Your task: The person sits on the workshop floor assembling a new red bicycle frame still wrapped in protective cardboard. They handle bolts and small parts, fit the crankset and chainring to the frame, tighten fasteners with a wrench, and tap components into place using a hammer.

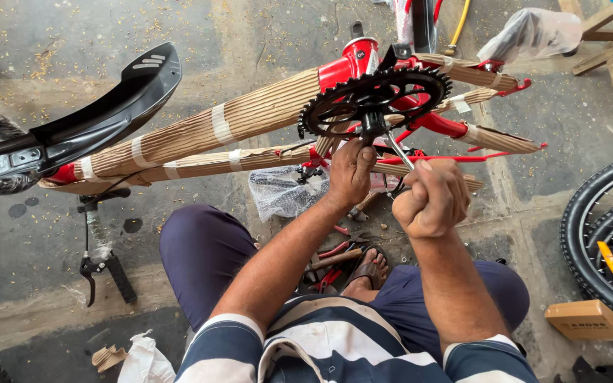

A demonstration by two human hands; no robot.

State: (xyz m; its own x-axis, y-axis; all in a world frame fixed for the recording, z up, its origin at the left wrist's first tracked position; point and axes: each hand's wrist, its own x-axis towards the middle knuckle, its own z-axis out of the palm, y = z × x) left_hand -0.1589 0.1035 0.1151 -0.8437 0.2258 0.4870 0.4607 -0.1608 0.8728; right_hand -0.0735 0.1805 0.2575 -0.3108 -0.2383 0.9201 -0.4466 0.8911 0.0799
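A red bicycle frame (345,67), wrapped in brown corrugated cardboard (250,117), lies across the concrete floor in front of me. Its black toothed chainring (374,99) faces up at the centre. My left hand (351,174) reaches under the chainring and grips the crank area just below it. My right hand (431,198) is closed around a thin metal tool (399,150) whose tip angles up to the centre of the chainring.
A black mudguard (101,117) juts out at left beside a tyre. A black handlebar part (101,255) lies on the floor. Pliers and hand tools (335,259) sit between my knees. Wheels (608,241) and a small cardboard box (589,320) are at right.
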